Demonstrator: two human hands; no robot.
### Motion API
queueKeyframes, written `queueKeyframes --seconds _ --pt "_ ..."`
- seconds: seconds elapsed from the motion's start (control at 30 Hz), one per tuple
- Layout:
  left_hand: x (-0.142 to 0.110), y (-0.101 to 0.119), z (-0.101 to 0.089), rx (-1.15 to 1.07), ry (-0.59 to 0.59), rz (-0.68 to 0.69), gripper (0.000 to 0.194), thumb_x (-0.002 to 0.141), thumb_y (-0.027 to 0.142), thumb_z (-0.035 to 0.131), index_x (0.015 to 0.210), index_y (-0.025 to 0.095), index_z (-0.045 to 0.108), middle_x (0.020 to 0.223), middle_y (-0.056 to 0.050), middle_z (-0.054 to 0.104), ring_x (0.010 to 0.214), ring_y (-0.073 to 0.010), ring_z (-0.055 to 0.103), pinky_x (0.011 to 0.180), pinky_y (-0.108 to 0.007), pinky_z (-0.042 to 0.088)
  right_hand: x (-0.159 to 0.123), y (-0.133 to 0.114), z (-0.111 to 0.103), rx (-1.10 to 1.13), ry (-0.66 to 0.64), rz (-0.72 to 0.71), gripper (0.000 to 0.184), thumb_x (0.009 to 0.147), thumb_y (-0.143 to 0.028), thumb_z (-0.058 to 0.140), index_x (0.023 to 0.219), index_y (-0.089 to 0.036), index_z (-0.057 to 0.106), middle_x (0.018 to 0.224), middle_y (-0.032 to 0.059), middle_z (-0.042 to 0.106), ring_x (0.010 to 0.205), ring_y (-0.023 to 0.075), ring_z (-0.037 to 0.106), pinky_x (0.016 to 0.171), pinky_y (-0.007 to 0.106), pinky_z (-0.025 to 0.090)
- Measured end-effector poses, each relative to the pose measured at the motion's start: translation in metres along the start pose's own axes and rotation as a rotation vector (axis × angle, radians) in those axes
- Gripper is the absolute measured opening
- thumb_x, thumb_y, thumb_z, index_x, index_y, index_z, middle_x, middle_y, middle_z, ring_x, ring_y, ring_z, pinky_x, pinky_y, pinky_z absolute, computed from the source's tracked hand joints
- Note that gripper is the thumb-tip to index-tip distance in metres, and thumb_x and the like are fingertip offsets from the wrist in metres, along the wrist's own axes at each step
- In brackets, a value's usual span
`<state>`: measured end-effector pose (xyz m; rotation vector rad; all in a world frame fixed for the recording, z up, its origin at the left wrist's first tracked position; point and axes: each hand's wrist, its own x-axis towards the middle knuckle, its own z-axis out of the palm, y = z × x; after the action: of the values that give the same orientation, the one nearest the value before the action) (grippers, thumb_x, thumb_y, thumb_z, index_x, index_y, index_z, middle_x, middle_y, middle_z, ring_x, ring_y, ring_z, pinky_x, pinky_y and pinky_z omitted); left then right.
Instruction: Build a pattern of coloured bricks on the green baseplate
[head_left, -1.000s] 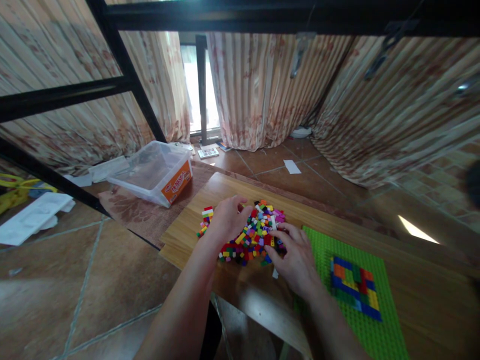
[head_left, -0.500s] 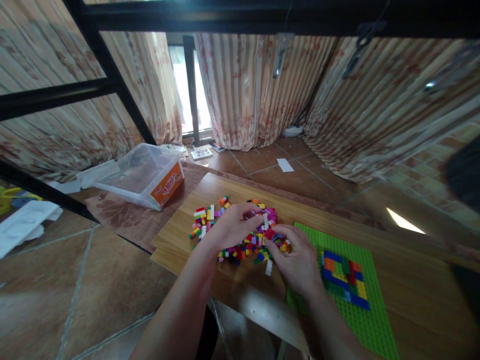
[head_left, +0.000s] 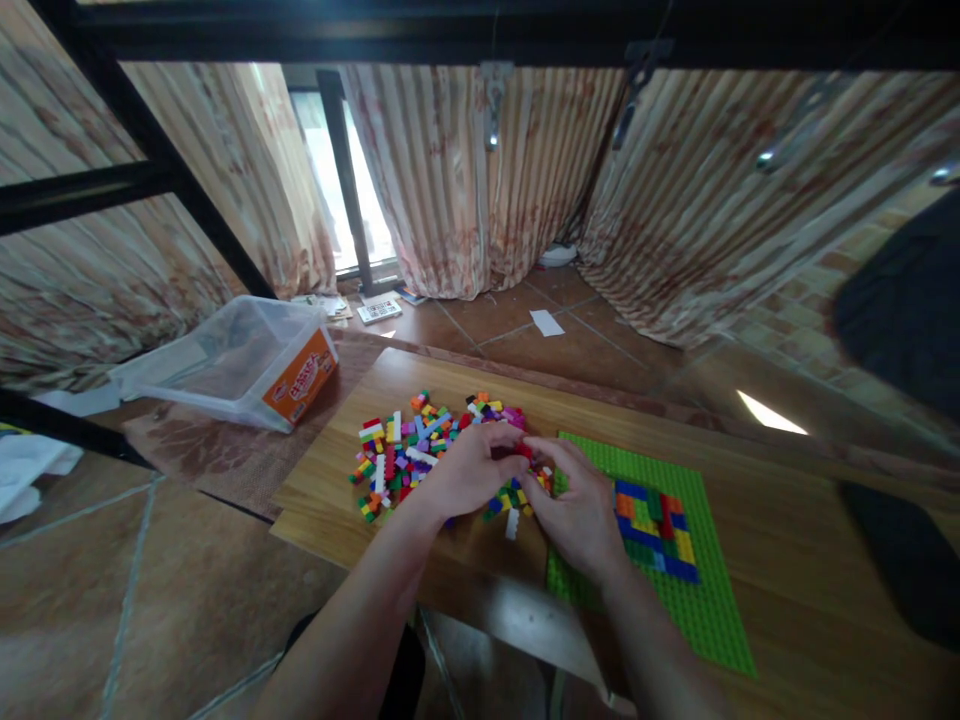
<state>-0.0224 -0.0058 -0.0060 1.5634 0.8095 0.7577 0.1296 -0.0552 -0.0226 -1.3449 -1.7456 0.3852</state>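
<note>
Over the pile of small colourful toy bricks [head_left: 420, 428], my two hands meet at the fingertips. A red toy brick [head_left: 523, 452] shows between them, partly covered by fingers. My left hand [head_left: 472, 472] is closed, its thumb and fingers pressed against the brick's left side. From the right, my right hand [head_left: 576, 512] pinches the same brick. A white brick [head_left: 512, 524] lies just below the pile. Beside my right hand is a green baseplate [head_left: 716, 600], bearing a flat patch of joined blue, yellow, red, orange and green bricks [head_left: 652, 535].
The wooden table [head_left: 780, 570] carries all this, with a black flat object [head_left: 896, 560] at its right. On the floor to the left stands a clear plastic bin [head_left: 217, 350] with an orange label. A dark metal bar [head_left: 375, 35] crosses overhead before the curtains.
My hands have come together around the red brick. The pale piece that was at my left fingertips no longer shows there. The whole view has swung rightward.
</note>
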Motion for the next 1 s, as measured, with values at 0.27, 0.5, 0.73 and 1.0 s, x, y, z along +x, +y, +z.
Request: queueKeyframes --seconds 0.27,0.5,0.73,1.0 --pt "0.0 0.0 0.003 -0.353 0.027 -0.109 0.038 0.07 0.009 0.061 0.108 0.014 0.061 0.092 -0.005 0.068 0.086 -0.0159 0.063 0.075 -0.025 0.047 0.002 0.001 -0.008 0.094 -0.053 0.005 0.026 0.085 -0.028 0.063 0.111 -0.026 0.065 0.109 0.0051 0.065 0.101 0.0197 0.062 0.088 0.036 0.052" --pt "0.0 0.001 0.004 -0.246 0.03 -0.19 0.041 0.075 0.007 0.056 0.114 0.015 0.063 0.091 -0.003 0.067 0.078 -0.0131 0.061 0.073 -0.025 0.047 0.0 0.005 -0.008 0.049 -0.056 -0.006 0.019 0.085 -0.028 0.064 0.103 -0.024 0.065 0.106 0.0059 0.066 0.096 0.0201 0.063 0.085 0.036 0.052" --pt "0.001 0.005 0.006 -0.206 0.007 -0.161 0.027 0.079 0.015 0.058 0.105 0.013 0.065 0.092 -0.004 0.066 0.081 -0.013 0.061 0.076 -0.025 0.049 0.0 0.004 -0.014 0.037 0.026 0.015 0.016 0.082 -0.024 0.064 0.097 -0.022 0.064 0.096 0.0043 0.068 0.088 0.0187 0.063 0.081 0.034 0.052" --pt "0.002 0.005 0.013 -0.193 -0.018 -0.182 0.032 0.08 0.027 0.065 0.109 0.012 0.063 0.092 -0.005 0.066 0.082 -0.0149 0.063 0.08 -0.03 0.051 -0.004 0.011 -0.029 0.021 0.121 0.075 0.023 0.081 -0.023 0.06 0.104 -0.022 0.064 0.092 0.0036 0.068 0.081 0.0175 0.064 0.077 0.033 0.054"
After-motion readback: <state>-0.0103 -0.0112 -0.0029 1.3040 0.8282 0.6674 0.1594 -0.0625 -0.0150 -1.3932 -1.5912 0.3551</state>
